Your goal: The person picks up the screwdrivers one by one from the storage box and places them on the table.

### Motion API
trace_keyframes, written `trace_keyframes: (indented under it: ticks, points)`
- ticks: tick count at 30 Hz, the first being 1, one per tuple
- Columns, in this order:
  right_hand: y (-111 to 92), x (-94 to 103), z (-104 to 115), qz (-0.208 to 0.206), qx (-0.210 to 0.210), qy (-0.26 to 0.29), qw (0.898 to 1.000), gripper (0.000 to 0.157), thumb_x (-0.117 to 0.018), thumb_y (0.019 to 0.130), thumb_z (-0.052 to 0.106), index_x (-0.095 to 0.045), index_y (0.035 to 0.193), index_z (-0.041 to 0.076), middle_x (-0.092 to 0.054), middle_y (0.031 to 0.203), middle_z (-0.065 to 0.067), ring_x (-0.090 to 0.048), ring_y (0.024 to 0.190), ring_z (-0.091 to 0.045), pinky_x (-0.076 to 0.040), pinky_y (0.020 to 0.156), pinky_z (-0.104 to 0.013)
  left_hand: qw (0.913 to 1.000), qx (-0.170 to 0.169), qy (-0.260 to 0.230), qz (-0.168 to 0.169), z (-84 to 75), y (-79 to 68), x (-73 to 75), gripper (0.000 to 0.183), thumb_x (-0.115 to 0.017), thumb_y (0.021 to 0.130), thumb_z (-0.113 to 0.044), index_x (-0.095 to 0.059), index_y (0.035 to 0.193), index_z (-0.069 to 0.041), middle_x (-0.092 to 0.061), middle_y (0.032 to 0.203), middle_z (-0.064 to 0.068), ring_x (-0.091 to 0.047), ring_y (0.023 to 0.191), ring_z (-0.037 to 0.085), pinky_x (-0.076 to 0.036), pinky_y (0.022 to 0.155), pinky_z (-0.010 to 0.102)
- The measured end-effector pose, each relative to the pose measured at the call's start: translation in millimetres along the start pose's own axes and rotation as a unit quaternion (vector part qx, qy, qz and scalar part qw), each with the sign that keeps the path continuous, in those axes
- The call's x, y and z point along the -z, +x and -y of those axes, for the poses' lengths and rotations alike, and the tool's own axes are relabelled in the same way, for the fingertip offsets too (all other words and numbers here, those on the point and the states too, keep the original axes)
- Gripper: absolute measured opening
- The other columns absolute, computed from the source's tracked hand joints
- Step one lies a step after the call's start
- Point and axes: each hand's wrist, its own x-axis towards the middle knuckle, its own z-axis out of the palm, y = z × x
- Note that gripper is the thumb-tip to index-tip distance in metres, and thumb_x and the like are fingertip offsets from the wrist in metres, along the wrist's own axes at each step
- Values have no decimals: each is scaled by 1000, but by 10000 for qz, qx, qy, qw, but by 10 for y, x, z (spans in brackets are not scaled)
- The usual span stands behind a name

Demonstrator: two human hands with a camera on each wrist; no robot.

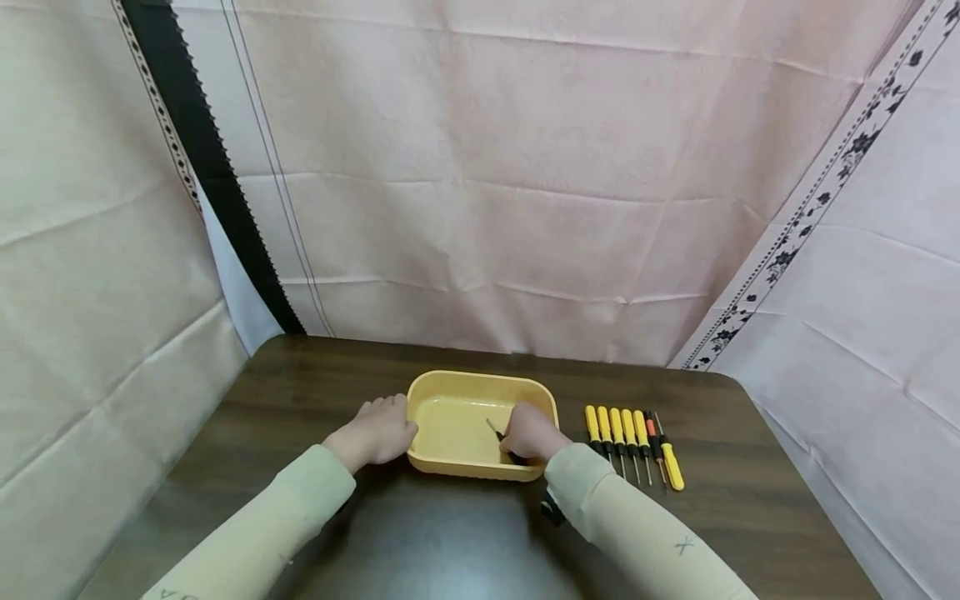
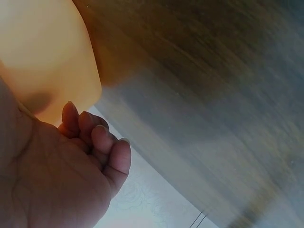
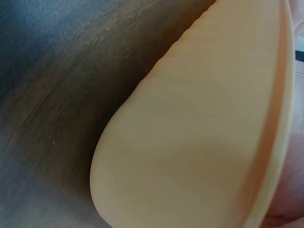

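Observation:
A yellow plastic tray [image 1: 457, 469] rests on the dark table. My left hand [image 1: 378, 429] grips its left rim; in the left wrist view the curled fingers [image 2: 118, 159] lie by the tray's outer wall [image 2: 61, 47]. Inside the right part of the tray, my right hand [image 1: 532, 431] holds a small screwdriver [image 1: 492, 428]. Its thin shaft points up and left, and a bit of dark handle shows below the fingers. The hand covers the rest. From the right wrist, the tray's outer wall [image 3: 190, 123] fills most of the view and mostly hides that hand.
Right of the tray lies a row of several screwdrivers [image 1: 617, 425], mostly yellow-handled with black collars, plus a red-and-black one [image 1: 654, 437]. At the row's end, one yellow screwdriver [image 1: 672, 467] points the other way. Pale cloth [image 1: 480, 208] hangs behind the wooden table [image 1: 337, 358].

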Motion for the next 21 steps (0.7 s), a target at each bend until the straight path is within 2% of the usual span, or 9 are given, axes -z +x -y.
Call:
trace_keyframes:
  ticks: [4,10,13,15,18,21]
  points:
    - [-1,-22,-10,28,-84,-17,10000,47,-72,79,5,-44,41,14,-28,38,8,-30,36,-9,-25,39,-23,10000,1,-28,24,-11,-1,-1,51,-42,96,-33,-44,129,5,-53,120,15,-48,107,28,-33,97,48]
    - [-4,-47,-8,-177,-23,215,9996,50,-69,80,4,-39,41,15,-25,38,9,-25,35,-7,-20,38,-22,10000,-9,31,35,-12,23,8,51,-42,96,-33,-45,129,5,-54,120,15,-48,106,28,-34,95,48]
    - [-54,-4,19,-266,-12,739,9969,47,-67,84,7,-43,45,14,-30,40,8,-28,37,-7,-22,39,-23,10000,-15,12,63,-11,26,-5,51,-42,96,-34,-46,129,5,-54,118,14,-49,105,27,-34,95,48]
    - [-89,79,38,-367,-18,1170,9925,38,-66,87,11,-53,51,12,-41,45,7,-35,40,-9,-28,40,-24,10000,-50,12,44,-5,17,-7,49,-41,95,-33,-47,126,5,-54,114,13,-49,102,27,-35,93,47]
    - [-126,249,8,-684,-31,1712,9829,24,-66,87,15,-64,64,9,-55,58,4,-44,50,-11,-36,48,-26,10000,-95,11,-3,7,9,-9,46,-40,96,-32,-48,124,4,-54,110,11,-48,98,25,-35,91,46]
    - [-179,406,-106,-963,-290,2249,9692,13,-68,87,16,-70,78,7,-64,74,0,-55,62,-14,-44,57,-28,9999,-106,-52,13,12,-6,-10,47,-40,96,-31,-47,126,4,-53,112,12,-47,97,25,-35,92,46]
